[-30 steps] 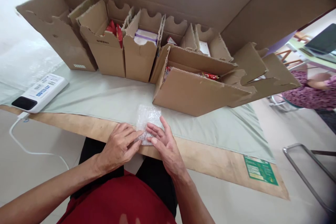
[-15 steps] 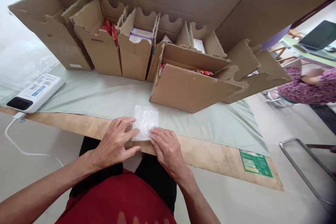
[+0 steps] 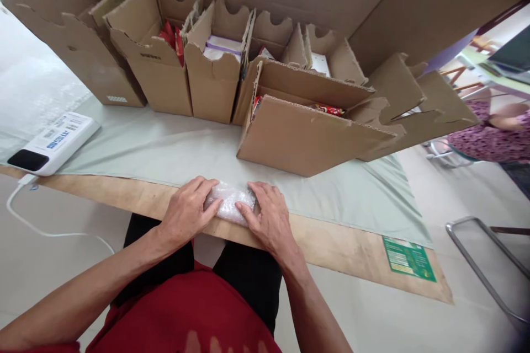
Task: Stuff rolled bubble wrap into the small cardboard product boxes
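Observation:
A small packet of clear bubble wrap [image 3: 230, 202] lies at the near edge of the wooden table [image 3: 339, 248], folded or rolled into a short bundle. My left hand [image 3: 188, 210] grips its left end with curled fingers. My right hand [image 3: 269, 218] grips its right end, fingers wrapped over the top. What is inside the wrap is hidden.
A row of open cardboard boxes [image 3: 211, 71] holding red and white packets stands at the back on a pale green cloth [image 3: 165, 149]. A larger box [image 3: 306, 132] sits just beyond my hands. A white power bank [image 3: 52, 143] with a cable lies left. Another person [image 3: 492, 138] sits at right.
The bubble wrap lay flat under my fingertips before; now it is folded over into a compact bundle and both hands have closed on its ends.

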The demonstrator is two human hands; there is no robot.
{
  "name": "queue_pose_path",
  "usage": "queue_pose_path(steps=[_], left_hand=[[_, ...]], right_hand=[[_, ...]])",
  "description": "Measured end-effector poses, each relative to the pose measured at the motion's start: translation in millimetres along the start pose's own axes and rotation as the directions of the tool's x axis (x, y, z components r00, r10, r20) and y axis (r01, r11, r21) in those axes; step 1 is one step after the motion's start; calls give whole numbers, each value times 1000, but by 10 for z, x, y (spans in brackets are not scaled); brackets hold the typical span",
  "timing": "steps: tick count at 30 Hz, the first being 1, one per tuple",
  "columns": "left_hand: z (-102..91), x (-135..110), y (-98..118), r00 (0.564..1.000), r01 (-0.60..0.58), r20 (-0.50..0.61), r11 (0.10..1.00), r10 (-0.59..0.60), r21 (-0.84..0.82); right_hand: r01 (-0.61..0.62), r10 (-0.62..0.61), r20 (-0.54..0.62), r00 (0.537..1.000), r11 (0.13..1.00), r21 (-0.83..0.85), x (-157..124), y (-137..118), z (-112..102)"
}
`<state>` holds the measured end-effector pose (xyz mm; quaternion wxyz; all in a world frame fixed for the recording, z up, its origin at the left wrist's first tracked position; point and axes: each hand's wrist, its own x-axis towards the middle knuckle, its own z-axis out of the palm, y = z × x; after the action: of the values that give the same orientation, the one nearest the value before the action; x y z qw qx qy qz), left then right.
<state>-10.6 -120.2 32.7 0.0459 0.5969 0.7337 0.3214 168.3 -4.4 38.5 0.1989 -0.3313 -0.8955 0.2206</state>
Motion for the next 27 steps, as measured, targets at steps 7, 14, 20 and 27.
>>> queue_pose_path(steps=[7, 14, 20, 27], left_hand=[[-24, 0, 2, 997, 73, 39, 997, -72, -26], [-101, -20, 34, 968, 226, 182, 915, -172, -334], [-6, 44, 112, 958, 257, 224, 880, -178, -399], [-106, 39, 319, 968, 190, 241, 837, -72, -513]], right_hand=[[40, -52, 77, 996, 988, 148, 34, -32, -6], [-137, 171, -18, 985, 840, 525, -262, -122, -146], [-79, 111, -83, 990, 945, 316, -272, -13, -120], [3, -28, 73, 997, 945, 326, -258, 18, -422]])
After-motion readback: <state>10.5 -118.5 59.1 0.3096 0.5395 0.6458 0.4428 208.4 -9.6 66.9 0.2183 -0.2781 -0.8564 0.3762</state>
